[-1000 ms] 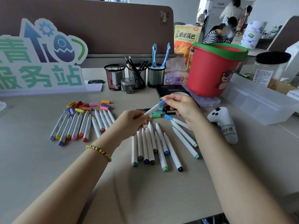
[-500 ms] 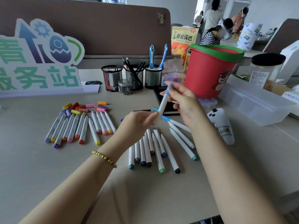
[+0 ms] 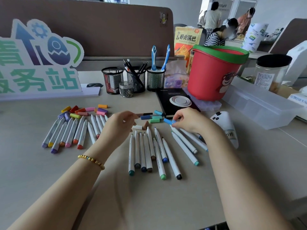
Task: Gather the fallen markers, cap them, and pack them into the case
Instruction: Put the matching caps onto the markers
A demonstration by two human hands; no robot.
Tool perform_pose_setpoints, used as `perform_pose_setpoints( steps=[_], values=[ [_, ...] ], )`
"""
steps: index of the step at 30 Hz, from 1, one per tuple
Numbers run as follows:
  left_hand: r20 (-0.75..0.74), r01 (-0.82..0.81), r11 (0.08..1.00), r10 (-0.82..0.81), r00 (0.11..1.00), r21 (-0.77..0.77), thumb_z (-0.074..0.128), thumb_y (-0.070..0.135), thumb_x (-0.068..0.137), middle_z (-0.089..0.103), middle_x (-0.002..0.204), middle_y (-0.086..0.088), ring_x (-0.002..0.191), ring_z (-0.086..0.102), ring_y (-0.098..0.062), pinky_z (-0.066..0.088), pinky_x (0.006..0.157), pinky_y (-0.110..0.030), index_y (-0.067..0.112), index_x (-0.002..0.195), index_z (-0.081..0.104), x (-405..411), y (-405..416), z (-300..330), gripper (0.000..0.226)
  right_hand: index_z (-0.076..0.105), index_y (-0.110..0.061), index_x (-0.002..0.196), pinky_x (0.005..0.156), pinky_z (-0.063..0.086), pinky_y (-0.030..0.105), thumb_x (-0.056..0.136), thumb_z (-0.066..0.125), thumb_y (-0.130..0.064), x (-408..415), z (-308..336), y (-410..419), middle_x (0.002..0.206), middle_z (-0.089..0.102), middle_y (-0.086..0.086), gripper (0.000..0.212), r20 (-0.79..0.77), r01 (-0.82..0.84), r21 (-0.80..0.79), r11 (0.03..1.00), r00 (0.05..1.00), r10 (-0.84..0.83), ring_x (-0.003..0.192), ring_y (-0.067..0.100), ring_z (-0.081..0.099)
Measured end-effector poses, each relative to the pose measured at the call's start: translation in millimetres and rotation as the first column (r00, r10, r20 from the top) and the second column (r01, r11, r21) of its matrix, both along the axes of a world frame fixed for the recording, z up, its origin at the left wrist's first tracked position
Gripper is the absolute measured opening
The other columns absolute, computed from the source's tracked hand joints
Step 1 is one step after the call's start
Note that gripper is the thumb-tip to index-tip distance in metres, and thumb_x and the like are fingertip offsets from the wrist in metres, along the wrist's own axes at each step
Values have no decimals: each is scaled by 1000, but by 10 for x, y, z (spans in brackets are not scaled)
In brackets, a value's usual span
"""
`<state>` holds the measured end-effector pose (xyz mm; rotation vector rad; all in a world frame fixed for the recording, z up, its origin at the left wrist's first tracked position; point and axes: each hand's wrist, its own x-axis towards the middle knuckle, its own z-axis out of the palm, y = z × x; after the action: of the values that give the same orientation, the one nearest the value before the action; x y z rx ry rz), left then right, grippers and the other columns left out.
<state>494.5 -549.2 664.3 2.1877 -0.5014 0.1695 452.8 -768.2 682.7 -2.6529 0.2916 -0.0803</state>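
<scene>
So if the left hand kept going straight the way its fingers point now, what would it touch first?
Most likely the loose caps lying just beyond the left hand, the brown and dark ones nearest its fingertips. Its height above the desk is unclear from this single view, so it might pass over them.

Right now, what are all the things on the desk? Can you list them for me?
warm-colour markers: about a dozen, white, uncapped, left row
warm caps: loose pile, red, yellow, pink, purple, behind that row
cool-colour markers: about ten, white, centre and right
cool caps: several, blue, green, black, behind them
mesh cups: three, black, back of desk
bucket: one, red with green rim, back right
clear case: one, far right
sign: one, white, blue and green, back left
left hand: fingers curled, contents unclear
right hand: pinches blue-capped marker
</scene>
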Motion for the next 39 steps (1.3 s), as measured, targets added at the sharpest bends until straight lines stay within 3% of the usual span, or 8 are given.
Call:
perform_pose_setpoints(
  steps=[6,9,13,20,25,29,35,39],
  values=[
    [28,25,999,-25,999,27,44,16,97,64,86,0,68,56,-8,45,57,-17,20,98,61,-4,-7,-33,18,63,-14,102,82,47,35,82,68,-28,35,-64,-21,84,53,-4,25,35,79,-39,996,996,-78,86,15,51],
    [36,20,999,-21,999,36,44,16,97,62,84,3,68,56,-6,44,57,-14,17,101,63,-2,-4,-43,20,62,-14,95,85,49,36,85,65,-29,18,-64,-63,99,59,3,18,-24,87,-80,993,996,-90,92,20,56],
    [24,12,999,-13,1000,50,44,17,97,61,84,4,69,58,-8,42,54,-13,14,105,65,14,-16,-55,23,59,-13,84,77,48,32,85,64,-26,-33,-27,-40,104,65,10,14,-123,68,-105,992,989,-81,90,23,60],
    [21,10,998,-11,1000,66,43,15,97,63,88,0,69,59,-13,41,51,-15,13,102,65,-5,8,-2,22,66,-3,101,71,42,27,86,63,-28,-176,91,-69,110,66,14,29,-310,26,-165,986,948,-77,82,19,52],
    [-7,-2,992,3,1000,123,43,15,96,65,84,-5,62,57,-13,45,52,-20,10,93,65,-1,41,76,23,63,-6,98,55,37,25,88,59,-36,-281,117,-57,98,71,14,32,-323,50,-115,992,943,-85,67,19,56],
    [-7,60,913,-62,998,404,46,25,96,63,78,-8,66,59,-19,52,66,-30,6,89,63,-78,78,160,26,58,-11,90,50,35,24,89,58,-35,-312,142,-7,85,66,7,25,-351,16,-98,995,935,-50,59,15,56],
    [-86,60,835,-15,996,547,53,31,92,52,71,6,62,50,-6,42,55,-14,18,89,53,-145,119,80,14,55,-20,76,66,41,26,83,64,-24,-295,152,110,77,51,-8,13,-54,-47,2,999,997,47,73,12,50],
    [-126,88,780,-11,992,620,52,40,91,56,74,3,63,49,-7,40,57,-16,20,80,51,-150,165,65,23,58,-20,85,57,35,22,84,64,-28,-276,113,240,74,48,-10,10,-164,-142,-56,988,978,131,65,5,44]
  ],
)
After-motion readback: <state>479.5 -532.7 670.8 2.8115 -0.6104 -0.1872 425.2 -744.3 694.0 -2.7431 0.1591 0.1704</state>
